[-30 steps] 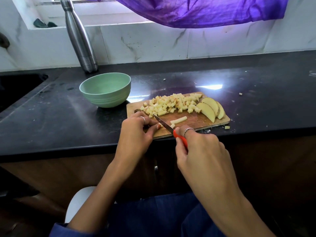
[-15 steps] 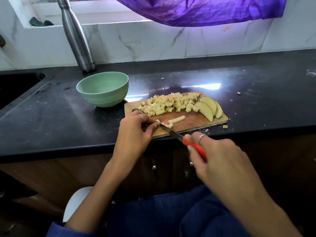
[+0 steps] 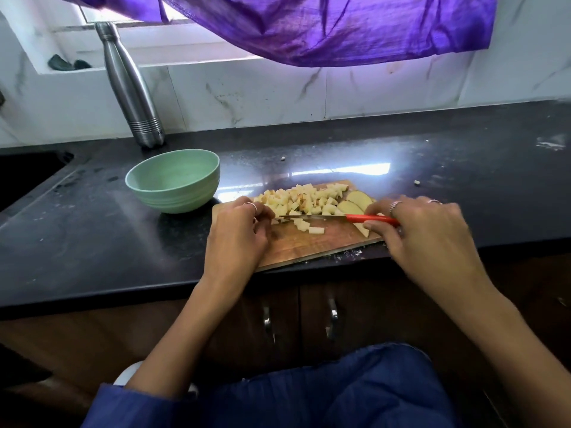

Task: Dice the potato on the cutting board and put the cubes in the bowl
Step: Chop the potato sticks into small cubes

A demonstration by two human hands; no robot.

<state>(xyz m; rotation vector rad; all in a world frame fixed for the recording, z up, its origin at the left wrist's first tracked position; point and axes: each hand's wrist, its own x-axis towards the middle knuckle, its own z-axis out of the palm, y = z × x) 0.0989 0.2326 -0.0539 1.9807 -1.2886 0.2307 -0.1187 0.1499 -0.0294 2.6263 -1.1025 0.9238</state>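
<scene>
Writing: no brand, label or lettering can be read anywhere; a mark low on the steel bottle (image 3: 129,88) is too blurred.
Bowl: a green bowl (image 3: 173,182) stands upright on the black counter (image 3: 77,236), left of the cutting board (image 3: 309,245) and apart from it.
Left hand: the left hand (image 3: 238,236) rests over the board's left end, fingers curled, fingertips at a small potato piece by the knife tip.
Potato cubes: a heap of potato cubes (image 3: 302,200) lies along the board's far edge; a few lie loose mid-board.
Knife: the knife (image 3: 327,216) lies with its long axis left-right, tip pointing left.
Potato slices: uncut potato slices (image 3: 355,203) lie at the board's right end.
Right hand: the right hand (image 3: 423,233) pinches the knife's red handle.
</scene>
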